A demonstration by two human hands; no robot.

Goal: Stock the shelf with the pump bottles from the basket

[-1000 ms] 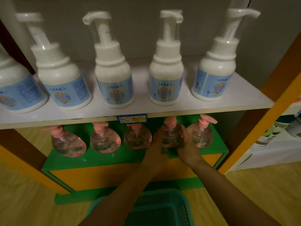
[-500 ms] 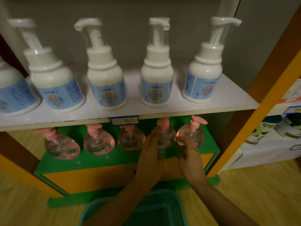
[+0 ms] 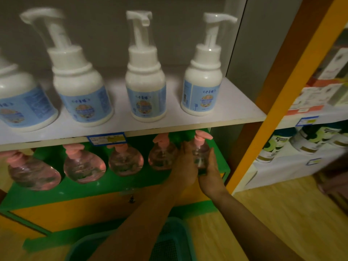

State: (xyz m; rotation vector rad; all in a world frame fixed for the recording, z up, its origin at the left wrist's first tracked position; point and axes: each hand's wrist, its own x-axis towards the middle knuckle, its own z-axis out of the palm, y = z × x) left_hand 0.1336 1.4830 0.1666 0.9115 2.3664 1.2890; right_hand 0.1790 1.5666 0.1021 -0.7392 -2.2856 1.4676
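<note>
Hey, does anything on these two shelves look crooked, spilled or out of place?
Nothing spilled or knocked over. The only unevenness: the white pump bottles on the white shelf have nozzles pointing different ways. The pink pump bottles stand upright in a row; both hands, left hand and right hand, cup the rightmost one.

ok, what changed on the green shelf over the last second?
Both hands shifted right: from around the fourth pink pump bottle to the rightmost pink bottle, now cupped between left hand and right hand. The fourth bottle was let go. The other pink bottles and the white bottles above stayed put.
</note>
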